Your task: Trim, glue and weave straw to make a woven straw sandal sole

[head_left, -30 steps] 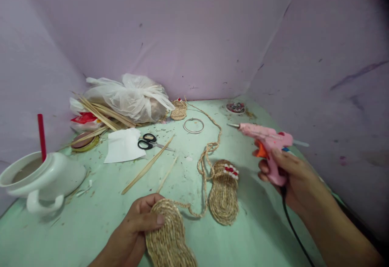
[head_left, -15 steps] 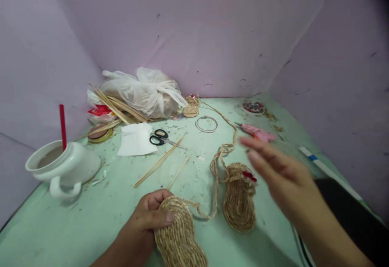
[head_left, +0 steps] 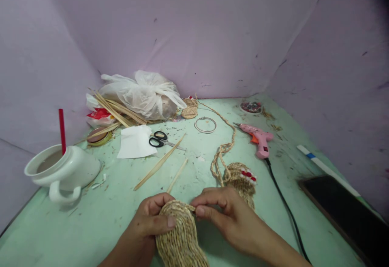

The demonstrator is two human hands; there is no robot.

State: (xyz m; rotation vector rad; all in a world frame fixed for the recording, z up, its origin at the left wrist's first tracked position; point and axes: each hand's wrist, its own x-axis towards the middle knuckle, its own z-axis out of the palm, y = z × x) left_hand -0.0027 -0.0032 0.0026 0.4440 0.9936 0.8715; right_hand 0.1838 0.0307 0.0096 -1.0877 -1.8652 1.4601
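the tan, shoe-shaped sole of coiled plant fibre sits low before me, gripped in my left hand; the pink plastic glue gun is now put down — freeing my right hand to pinch the thin, tan braided cord at the sole's edge.

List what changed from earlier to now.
The right hand let go of the pink glue gun, now lying on the table, and moved left to pinch the cord at the edge of the woven sole. The left hand still holds the sole; scissors and metal ring stayed put.
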